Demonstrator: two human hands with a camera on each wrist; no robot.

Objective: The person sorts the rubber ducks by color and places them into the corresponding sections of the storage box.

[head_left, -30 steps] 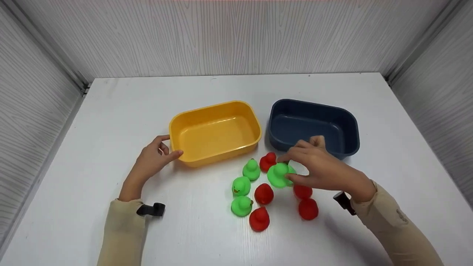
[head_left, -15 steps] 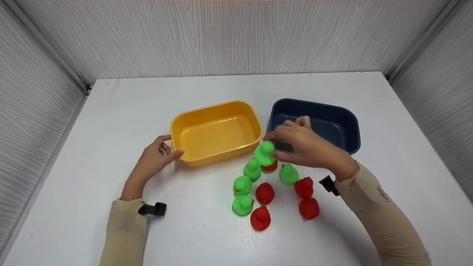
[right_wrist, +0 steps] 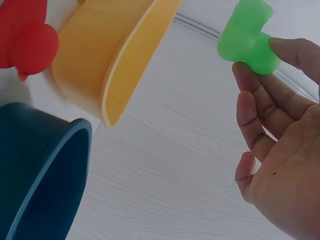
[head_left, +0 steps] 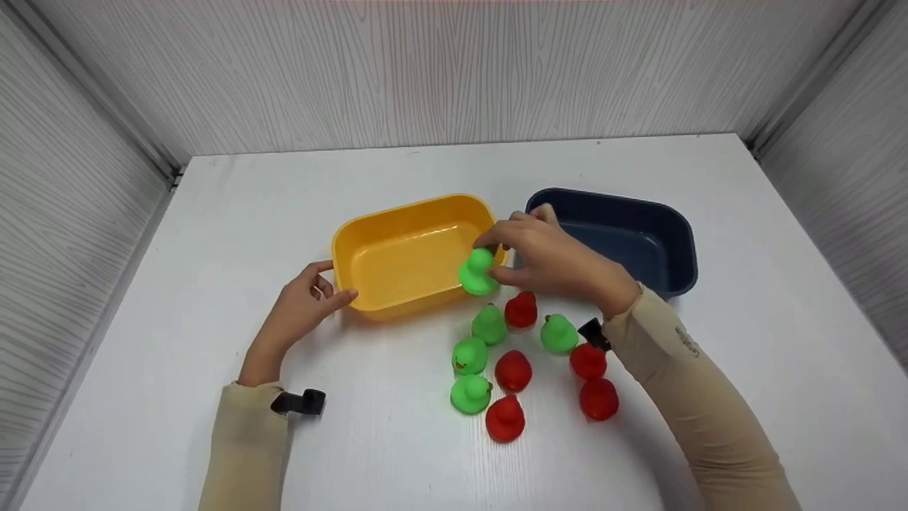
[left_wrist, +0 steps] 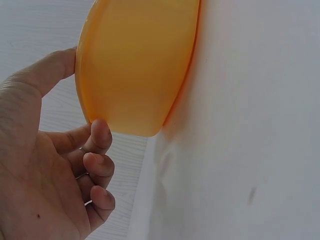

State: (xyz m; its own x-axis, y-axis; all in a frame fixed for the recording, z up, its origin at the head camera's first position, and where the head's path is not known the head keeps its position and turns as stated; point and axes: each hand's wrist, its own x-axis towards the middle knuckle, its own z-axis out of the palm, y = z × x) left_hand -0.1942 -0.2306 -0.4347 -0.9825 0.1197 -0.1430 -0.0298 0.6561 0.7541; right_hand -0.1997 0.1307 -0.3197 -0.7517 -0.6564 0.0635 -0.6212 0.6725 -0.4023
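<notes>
My right hand (head_left: 550, 252) pinches a green rubber duck (head_left: 477, 273) between thumb and fingertips, over the front right corner of the yellow plastic bin (head_left: 397, 306). The right wrist view shows this duck (right_wrist: 247, 37) above the rims of both bins. At the bin's left end, my left hand (head_left: 301, 305) grips it with thumb and index finger; in the left wrist view the other fingers (left_wrist: 100, 165) curl beside the bin's end wall (left_wrist: 135, 75). A red rubber duck (head_left: 521, 310) and a green one (head_left: 489, 325) sit on the table just in front of the held duck.
Right of the yellow bin stands a dark blue bin (head_left: 684, 248), partly hidden by the right hand. More green ducks (head_left: 470, 394) and red ducks (head_left: 599, 399) lie scattered on the white table (head_left: 383, 440). Wood-patterned panels (head_left: 440, 71) enclose the back and sides.
My right hand has carried the green duck up and left, from among the other ducks to the yellow bin's corner. My left hand keeps its hold on the bin.
</notes>
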